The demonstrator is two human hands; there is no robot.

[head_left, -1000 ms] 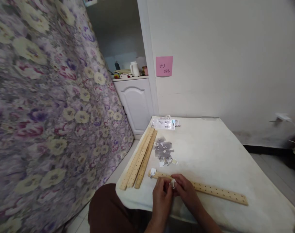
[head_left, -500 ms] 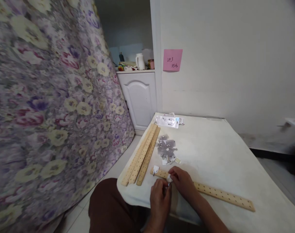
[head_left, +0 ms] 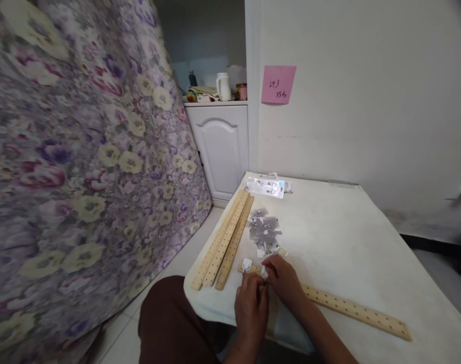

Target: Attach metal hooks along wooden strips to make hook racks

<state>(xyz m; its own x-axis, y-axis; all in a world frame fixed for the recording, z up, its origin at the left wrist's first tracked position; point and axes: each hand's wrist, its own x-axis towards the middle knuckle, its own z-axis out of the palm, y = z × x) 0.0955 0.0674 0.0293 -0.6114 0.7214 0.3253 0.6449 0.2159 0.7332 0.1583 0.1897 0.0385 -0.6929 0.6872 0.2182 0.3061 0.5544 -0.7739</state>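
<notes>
A perforated wooden strip (head_left: 357,308) lies across the near side of the table, passing under my hands. My left hand (head_left: 251,306) and my right hand (head_left: 284,280) meet over it near its left end. Both have their fingers closed on a small white hook piece (head_left: 264,272) with a metal part, mostly covered by the fingertips. A similar white hook piece (head_left: 246,265) sits on the strip's left end, just beyond my left hand. Past my right fingers lie a few loose white pieces (head_left: 281,251) and a heap of grey pieces (head_left: 264,231) with metal parts.
Several more perforated wooden strips (head_left: 219,247) lie side by side along the table's left edge. Clear plastic packaging (head_left: 266,187) rests at the back of the cloth-covered table (head_left: 340,227). A floral curtain (head_left: 101,167) hangs at left; a white cabinet (head_left: 223,146) stands behind.
The view has shifted slightly. My hands stay together at the strip, the white hook piece between their fingers now more upright and closer to the strip.
</notes>
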